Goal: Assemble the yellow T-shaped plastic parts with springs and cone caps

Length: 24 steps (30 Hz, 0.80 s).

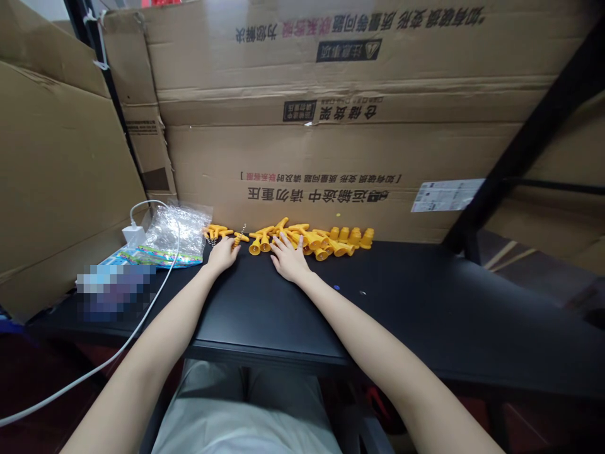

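My left hand [224, 255] is curled at the left of a row of yellow pieces, its fingertips closed on a small yellow corkscrew [241, 238] whose metal spiral points up. Just beyond it lie several more yellow T-shaped handles [217, 230], some with spirals showing. My right hand [290, 260] rests with spread fingers at the near edge of a pile of yellow T-handled pieces with bell-shaped ends [321, 254]. The fingers partly cover that pile. To its right, several yellow bell-shaped pieces [354, 237] stand close together.
A cardboard sheet [293, 145] walls off the back of the black table [265, 309]. At left are a clear plastic bag [177, 230], a white plug [133, 236] and a white cable [158, 293] running over the edge. A small blue bit [336, 287] lies right of centre.
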### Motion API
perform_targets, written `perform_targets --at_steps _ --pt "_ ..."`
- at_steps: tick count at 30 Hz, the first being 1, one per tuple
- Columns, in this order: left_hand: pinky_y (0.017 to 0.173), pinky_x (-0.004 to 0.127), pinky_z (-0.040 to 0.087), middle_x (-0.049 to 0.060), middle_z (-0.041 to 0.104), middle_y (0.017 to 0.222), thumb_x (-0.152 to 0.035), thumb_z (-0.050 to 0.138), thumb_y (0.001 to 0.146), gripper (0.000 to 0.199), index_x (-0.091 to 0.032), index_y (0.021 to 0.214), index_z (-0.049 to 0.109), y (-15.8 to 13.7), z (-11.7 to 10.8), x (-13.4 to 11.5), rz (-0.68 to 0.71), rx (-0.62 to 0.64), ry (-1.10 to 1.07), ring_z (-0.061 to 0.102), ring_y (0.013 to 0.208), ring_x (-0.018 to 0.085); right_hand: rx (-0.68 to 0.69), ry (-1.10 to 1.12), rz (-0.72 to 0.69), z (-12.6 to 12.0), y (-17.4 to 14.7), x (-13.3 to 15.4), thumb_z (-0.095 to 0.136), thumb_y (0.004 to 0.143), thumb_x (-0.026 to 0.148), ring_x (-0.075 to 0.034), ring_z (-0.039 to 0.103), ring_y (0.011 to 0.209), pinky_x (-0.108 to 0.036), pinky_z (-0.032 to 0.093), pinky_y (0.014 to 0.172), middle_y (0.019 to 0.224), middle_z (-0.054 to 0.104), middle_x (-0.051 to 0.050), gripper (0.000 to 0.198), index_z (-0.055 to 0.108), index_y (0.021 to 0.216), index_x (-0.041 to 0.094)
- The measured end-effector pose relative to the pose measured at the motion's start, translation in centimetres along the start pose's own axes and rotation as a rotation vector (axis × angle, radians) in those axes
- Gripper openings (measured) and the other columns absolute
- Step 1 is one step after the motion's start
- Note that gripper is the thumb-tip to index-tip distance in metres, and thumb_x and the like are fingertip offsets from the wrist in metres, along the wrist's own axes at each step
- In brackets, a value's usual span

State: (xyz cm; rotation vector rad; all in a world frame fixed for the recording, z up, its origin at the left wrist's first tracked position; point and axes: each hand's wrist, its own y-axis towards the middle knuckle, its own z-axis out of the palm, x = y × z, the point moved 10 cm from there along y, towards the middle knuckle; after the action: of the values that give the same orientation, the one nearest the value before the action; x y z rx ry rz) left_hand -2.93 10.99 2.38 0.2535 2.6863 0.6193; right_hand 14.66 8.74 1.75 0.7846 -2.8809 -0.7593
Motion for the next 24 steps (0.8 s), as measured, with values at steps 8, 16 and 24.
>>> perform_targets --at_steps 8,16,24 --pt "0.088 0.037 0.05 0.009 0.061 0.105 -0.032 0.046 0.092 0.015 -0.021 0.089 0.056 -0.1 -0.8 -0.6 0.021 -0.047 -0.052 0.061 0.099 0.023 0.015 0.002 0.02 -0.7 0.0 0.2 0.034 0.096 0.026 -0.031 0.028 0.143 -0.073 0.007 0.109 0.151 0.038 -0.01 0.047 0.048 0.14 0.02" --pt "0.084 0.036 0.049 0.008 0.06 0.098 -0.032 0.046 0.092 0.014 -0.02 0.086 0.053 -0.1 -0.8 -0.6 0.024 -0.05 -0.053 0.061 0.092 0.022 -0.393 0.006 0.315 -6.6 -1.3 -9.6 0.026 0.097 0.027 -0.027 0.036 0.138 -0.058 0.013 0.115 0.149 0.04 -0.014 0.047 0.053 0.134 0.015" --pt "0.089 0.036 0.049 0.007 0.059 0.101 -0.028 0.051 0.089 0.01 -0.02 0.085 0.055 0.0 -0.6 -0.5 0.048 -0.068 -0.084 0.06 0.095 0.021 -0.586 0.322 0.974 -3.0 -10.1 -26.6 0.04 0.081 0.022 -0.028 0.055 0.113 -0.047 0.041 0.099 0.117 0.063 -0.017 0.036 0.071 0.099 0.015"
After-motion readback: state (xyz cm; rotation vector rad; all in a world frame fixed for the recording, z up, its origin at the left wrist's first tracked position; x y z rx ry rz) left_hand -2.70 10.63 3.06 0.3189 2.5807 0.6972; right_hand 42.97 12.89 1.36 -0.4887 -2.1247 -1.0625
